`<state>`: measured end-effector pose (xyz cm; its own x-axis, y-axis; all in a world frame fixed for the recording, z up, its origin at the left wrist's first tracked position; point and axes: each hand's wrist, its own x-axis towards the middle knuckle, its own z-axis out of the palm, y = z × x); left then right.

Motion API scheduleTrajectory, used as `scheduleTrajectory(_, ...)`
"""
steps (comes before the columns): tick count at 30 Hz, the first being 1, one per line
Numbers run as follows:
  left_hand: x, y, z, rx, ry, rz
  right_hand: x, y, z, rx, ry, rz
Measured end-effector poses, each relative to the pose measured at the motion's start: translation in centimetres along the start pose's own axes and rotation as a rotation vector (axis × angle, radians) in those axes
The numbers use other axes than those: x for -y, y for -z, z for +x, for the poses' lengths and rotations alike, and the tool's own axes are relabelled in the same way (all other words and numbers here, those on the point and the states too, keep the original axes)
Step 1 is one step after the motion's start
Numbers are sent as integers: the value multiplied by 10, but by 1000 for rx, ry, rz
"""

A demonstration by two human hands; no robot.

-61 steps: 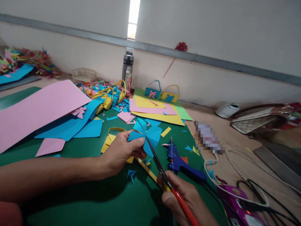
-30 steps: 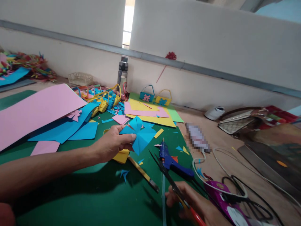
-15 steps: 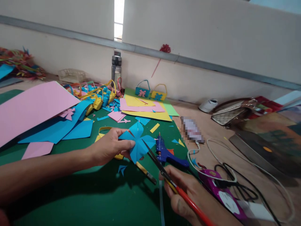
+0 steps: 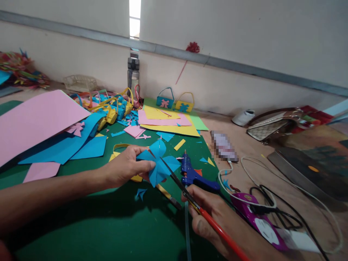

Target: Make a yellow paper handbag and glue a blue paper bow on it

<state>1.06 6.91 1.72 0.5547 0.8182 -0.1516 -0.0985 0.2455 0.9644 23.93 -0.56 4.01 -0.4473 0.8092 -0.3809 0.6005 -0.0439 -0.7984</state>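
Note:
My left hand pinches a blue paper flower cut-out with several petals, thumb on its front. Gripped in my right hand is a pair of scissors with red handles and dark blades. The blade tips reach over the flower's middle, between two petals; whether they are cutting I cannot tell. Below the flower, a blue paper scrap and a brush-like stick lie on the green mat. Partly hidden behind my left hand is a yellow paper basket.
A blue glue gun lies just beyond my right hand. Paper sheets lie left, small paper baskets behind. A phone, cables and a purple power strip are at right; a bottle stands by the wall.
The scissor tips have moved slightly left and up, further over the flower's middle. My left hand keeps its hold on the flower. The whole view has shifted a little.

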Motion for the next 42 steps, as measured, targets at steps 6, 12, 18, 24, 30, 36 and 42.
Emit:
scheduleTrajectory(6,1,1,2,-24,-11,52,-3,0,3,21,-20,33)
scheduleTrajectory(12,0,1,2,-33,-13,150,-4,-1,2,0,-12,45)
scheduleTrajectory(18,0,2,1,-32,-6,181,-5,-3,3,5,-71,101)
scheduleTrajectory(24,1,1,1,-29,-6,184,-5,-4,2,7,-90,122)
scheduleTrajectory(30,3,1,1,-24,-8,182,-3,-5,1,-11,-120,125)
scheduleTrajectory(36,4,2,2,-15,-26,175,-7,-6,2,-29,-92,92)
scheduleTrajectory(42,4,2,2,-10,-24,162,-2,-2,2,6,-118,119)
